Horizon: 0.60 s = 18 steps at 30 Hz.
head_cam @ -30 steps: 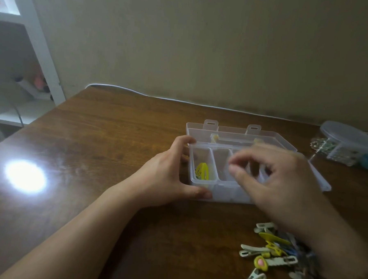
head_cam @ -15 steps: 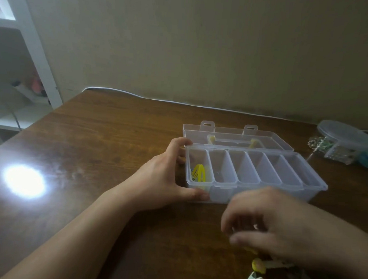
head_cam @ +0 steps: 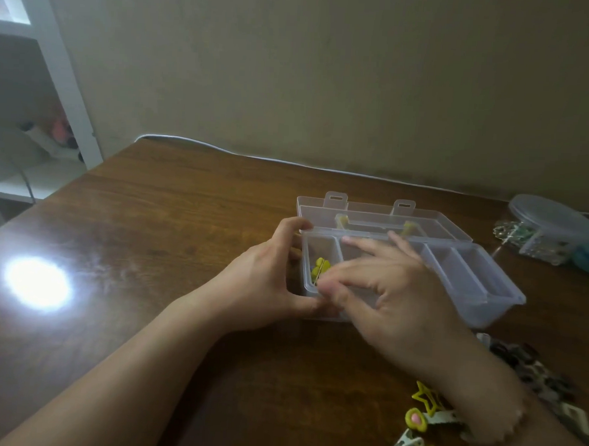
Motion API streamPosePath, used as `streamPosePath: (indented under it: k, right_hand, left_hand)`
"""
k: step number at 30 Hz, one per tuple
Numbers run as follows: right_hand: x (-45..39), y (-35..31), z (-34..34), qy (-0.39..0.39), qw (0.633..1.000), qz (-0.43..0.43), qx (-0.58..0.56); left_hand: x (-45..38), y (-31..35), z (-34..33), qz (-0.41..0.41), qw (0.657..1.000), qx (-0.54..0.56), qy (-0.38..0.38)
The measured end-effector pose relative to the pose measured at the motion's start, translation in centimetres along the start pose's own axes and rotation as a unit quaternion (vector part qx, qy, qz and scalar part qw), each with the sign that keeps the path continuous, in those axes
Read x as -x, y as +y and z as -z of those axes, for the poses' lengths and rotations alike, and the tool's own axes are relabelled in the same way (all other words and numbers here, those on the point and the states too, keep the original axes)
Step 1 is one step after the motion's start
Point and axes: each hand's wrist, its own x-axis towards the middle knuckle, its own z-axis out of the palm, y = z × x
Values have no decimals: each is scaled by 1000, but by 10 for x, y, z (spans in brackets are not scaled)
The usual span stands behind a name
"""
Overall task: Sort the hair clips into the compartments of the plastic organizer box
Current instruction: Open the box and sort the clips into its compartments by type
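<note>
- Right hand (head_cam: 395,296) is back from the loose clip pile (head_cam: 422,420), pinching yellow clips (head_cam: 319,269) into the clear plastic organizer box (head_cam: 454,275)'s leftmost compartment
- Left hand (head_cam: 266,279) clasps the box's end; most clips remain unsorted

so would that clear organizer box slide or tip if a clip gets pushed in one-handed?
Probably slides: the organizer box looks like thin, nearly empty plastic on a glossy table. The left hand grips its left end, seemingly bracing it. Tipping seems unlikely, since it sits low and wide.
</note>
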Motion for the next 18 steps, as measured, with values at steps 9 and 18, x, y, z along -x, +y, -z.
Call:
streamPosePath:
  k: [9,18]
  right_hand:
    - [28,9,78,-257,956,-137,40]
    - [31,10,58,-338,915,-125,181]
  left_hand:
    - [0,5,1,18,1000,-2,-4]
    - [0,6,1,27,1000,5,-9]
